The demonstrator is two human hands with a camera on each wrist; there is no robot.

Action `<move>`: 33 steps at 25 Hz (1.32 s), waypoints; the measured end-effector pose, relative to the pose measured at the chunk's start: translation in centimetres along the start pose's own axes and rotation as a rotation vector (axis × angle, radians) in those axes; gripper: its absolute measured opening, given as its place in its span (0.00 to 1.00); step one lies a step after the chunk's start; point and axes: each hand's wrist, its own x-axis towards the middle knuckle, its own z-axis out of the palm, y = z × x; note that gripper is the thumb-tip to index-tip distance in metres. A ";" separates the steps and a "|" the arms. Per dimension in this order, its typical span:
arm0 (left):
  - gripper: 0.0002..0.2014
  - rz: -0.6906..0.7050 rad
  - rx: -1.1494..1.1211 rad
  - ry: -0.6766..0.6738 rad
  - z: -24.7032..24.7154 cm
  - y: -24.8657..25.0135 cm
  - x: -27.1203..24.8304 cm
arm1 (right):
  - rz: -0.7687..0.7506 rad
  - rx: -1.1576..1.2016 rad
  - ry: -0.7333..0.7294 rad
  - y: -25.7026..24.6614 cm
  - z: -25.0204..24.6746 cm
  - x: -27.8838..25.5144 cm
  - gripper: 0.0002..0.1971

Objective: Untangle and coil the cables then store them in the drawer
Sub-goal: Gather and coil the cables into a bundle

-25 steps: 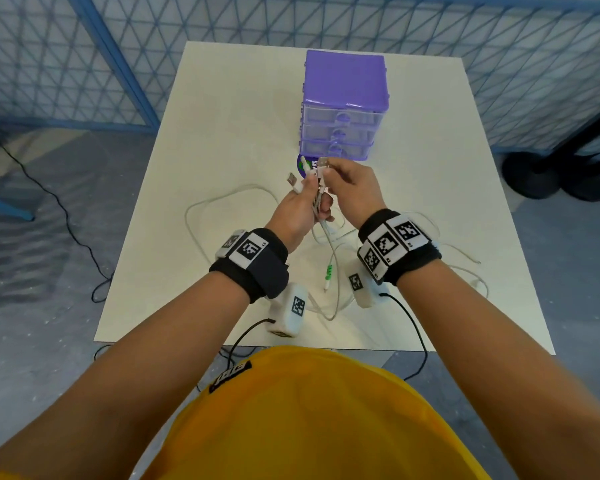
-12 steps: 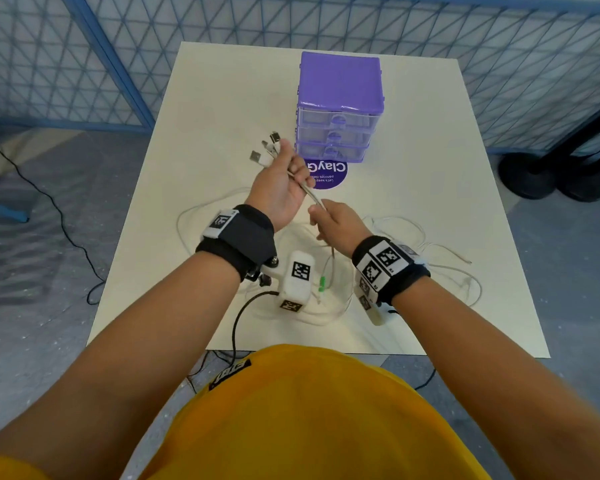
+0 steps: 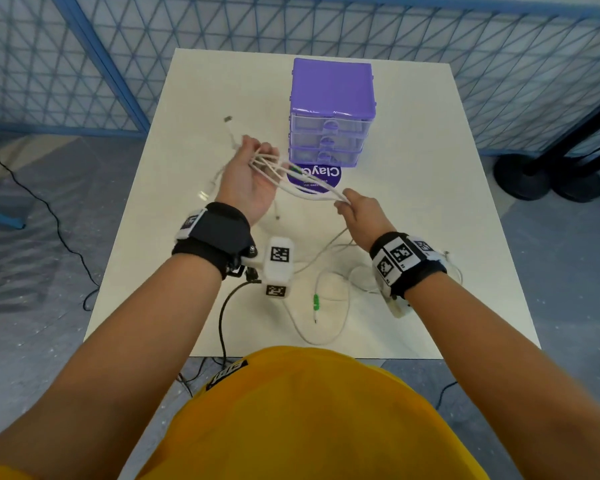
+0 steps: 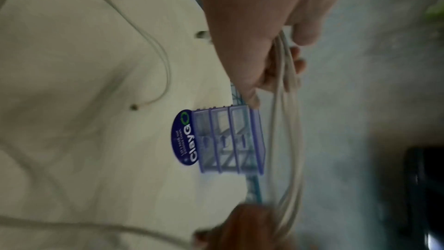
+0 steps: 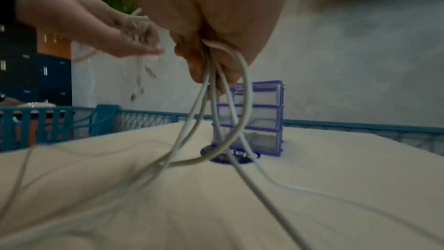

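Left hand (image 3: 249,183), right hand (image 3: 362,211) grip cables (image 3: 305,188) | sticker (image 3: 321,178): "ClayG"

White cables (image 3: 302,185) hang tangled above the table; purple three-drawer unit (image 3: 331,112) stands closed.

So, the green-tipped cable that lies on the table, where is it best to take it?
Probably pinch the green plug from above, fingers on its two long sides. It lies flat on the table, free of both hands, and it is stiffer than the thin white cord.
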 end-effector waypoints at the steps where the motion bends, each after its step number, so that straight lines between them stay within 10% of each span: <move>1: 0.17 -0.062 0.100 -0.037 0.2 -1.4 -0.5 | -0.039 -0.014 0.010 -0.7 -0.1 0.5 0.10; 20: 0.16 -0.145 0.398 -0.071 3.9 -6.3 -0.9 | -0.117 -0.125 -0.064 -1.2 -1.4 1.1 0.18; 33: 0.16 0.001 0.040 0.023 2.7 -1.4 0.5 | -0.013 -0.116 0.038 2.4 -4.7 1.4 0.06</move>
